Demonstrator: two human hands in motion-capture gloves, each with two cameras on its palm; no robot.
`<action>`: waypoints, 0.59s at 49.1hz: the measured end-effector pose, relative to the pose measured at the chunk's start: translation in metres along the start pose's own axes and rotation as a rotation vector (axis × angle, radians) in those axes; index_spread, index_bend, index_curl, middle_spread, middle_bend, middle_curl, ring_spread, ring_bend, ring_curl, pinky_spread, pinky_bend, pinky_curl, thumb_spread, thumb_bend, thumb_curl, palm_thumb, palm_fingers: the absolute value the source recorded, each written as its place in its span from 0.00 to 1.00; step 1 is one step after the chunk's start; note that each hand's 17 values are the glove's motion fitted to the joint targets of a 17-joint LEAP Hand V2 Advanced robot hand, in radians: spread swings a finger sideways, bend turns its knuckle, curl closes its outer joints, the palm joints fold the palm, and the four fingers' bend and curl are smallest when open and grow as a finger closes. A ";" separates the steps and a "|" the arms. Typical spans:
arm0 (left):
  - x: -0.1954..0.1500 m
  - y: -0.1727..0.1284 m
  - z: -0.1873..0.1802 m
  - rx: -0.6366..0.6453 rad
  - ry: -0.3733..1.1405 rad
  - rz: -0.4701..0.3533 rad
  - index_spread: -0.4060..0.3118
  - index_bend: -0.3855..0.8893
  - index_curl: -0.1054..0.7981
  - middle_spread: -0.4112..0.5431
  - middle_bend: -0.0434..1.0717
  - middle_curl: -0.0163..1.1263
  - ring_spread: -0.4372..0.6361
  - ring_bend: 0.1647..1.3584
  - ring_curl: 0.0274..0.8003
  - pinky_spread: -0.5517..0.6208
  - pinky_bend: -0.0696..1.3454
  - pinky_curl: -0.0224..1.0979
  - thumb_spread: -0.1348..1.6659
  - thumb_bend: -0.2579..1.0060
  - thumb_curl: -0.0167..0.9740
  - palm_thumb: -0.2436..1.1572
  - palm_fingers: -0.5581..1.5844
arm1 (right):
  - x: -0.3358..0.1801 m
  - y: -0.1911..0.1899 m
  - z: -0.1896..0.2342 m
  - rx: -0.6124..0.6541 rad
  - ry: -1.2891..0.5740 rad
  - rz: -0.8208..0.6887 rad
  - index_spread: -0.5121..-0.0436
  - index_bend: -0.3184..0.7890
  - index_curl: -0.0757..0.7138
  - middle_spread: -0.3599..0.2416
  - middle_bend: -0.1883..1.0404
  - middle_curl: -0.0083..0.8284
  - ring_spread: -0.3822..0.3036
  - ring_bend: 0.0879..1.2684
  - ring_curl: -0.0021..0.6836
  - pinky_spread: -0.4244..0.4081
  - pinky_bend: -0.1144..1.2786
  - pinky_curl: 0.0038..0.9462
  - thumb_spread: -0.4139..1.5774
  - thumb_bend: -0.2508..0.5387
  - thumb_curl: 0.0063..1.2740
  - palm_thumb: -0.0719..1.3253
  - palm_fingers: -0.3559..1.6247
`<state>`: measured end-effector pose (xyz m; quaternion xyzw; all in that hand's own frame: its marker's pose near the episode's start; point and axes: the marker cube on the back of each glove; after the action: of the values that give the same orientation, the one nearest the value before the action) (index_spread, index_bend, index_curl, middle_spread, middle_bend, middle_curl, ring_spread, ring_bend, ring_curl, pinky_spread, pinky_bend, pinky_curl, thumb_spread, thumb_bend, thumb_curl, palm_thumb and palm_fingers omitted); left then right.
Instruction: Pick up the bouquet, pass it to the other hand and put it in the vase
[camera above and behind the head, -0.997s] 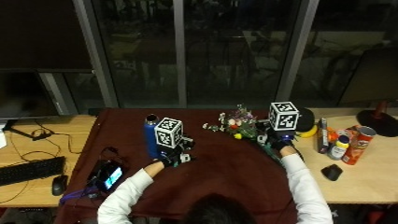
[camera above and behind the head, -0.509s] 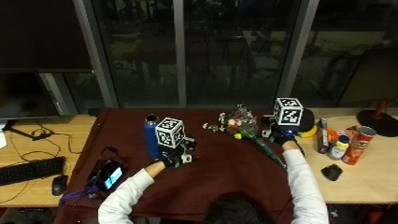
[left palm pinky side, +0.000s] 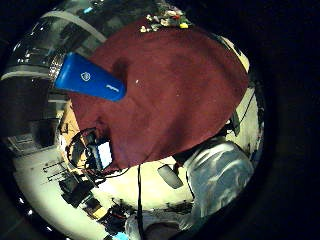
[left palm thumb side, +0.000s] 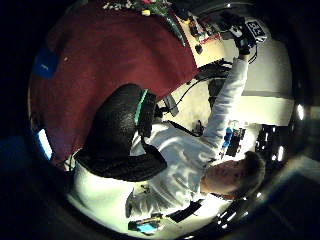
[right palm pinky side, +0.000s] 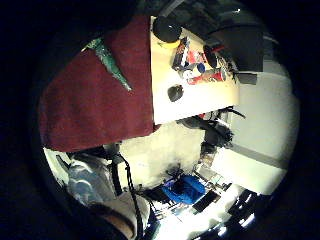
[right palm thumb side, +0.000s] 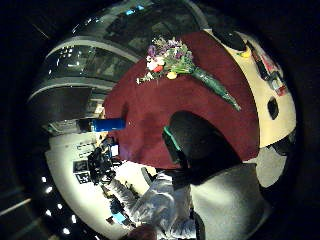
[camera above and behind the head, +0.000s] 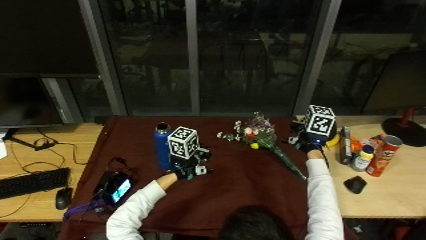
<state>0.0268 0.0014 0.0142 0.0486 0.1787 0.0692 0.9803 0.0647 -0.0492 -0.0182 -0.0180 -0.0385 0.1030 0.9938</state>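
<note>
A bouquet (camera above and behind the head: 257, 135) of mixed flowers in green wrap lies on the dark red cloth (camera above and behind the head: 226, 200), its stem pointing toward the right front. My right hand (camera above and behind the head: 311, 146) hovers just right of the stem and holds nothing, fingers relaxed. The right thumb side palm view shows the bouquet (right palm thumb side: 170, 60) lying free on the cloth. A blue bottle (camera above and behind the head: 162, 146) serves as the vase and stands upright at the cloth's left. My left hand (camera above and behind the head: 188, 171) hangs open just right of the bottle (left palm pinky side: 90, 82), touching nothing.
On the wood table to the right stand a red chips can (camera above and behind the head: 384, 155), a small bottle (camera above and behind the head: 361, 157) and a black mouse (camera above and behind the head: 355, 184). A lit device (camera above and behind the head: 116, 187) lies at the cloth's left edge. Further left are a keyboard (camera above and behind the head: 30, 182) and mouse (camera above and behind the head: 61, 197).
My right hand has drifted slightly to the right, away from the bouquet's flowers. The left hand, the bouquet and the bottle have stayed put.
</note>
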 end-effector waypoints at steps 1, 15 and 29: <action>0.000 0.000 0.001 -0.002 -0.001 -0.001 0.53 0.41 0.44 0.62 0.20 0.28 0.65 0.35 0.32 0.72 0.33 0.32 0.67 0.18 0.34 0.39 0.36 | 0.002 -0.002 0.000 0.000 -0.009 0.009 0.58 0.39 0.29 0.55 0.35 0.44 0.56 0.42 0.48 0.80 0.55 0.37 0.76 0.29 0.25 0.39 0.28; -0.001 -0.006 0.008 -0.030 -0.007 -0.001 0.53 0.41 0.44 0.64 0.20 0.28 0.68 0.35 0.32 0.74 0.34 0.32 0.67 0.19 0.34 0.39 0.35 | 0.026 -0.028 0.020 -0.039 -0.132 0.108 0.58 0.36 0.28 0.62 0.36 0.44 0.61 0.43 0.47 0.82 0.55 0.36 0.76 0.29 0.25 0.38 0.31; 0.001 -0.008 0.011 -0.040 -0.015 0.001 0.53 0.41 0.43 0.64 0.20 0.29 0.69 0.36 0.32 0.74 0.34 0.33 0.67 0.18 0.34 0.39 0.34 | 0.048 -0.057 0.059 -0.058 -0.159 0.190 0.64 0.35 0.26 0.65 0.37 0.46 0.63 0.46 0.49 0.83 0.58 0.38 0.75 0.29 0.26 0.38 0.33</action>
<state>0.0327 -0.0076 0.0235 0.0298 0.1697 0.0728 0.9824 0.1187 -0.0933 0.0462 -0.0419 -0.1182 0.1967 0.9724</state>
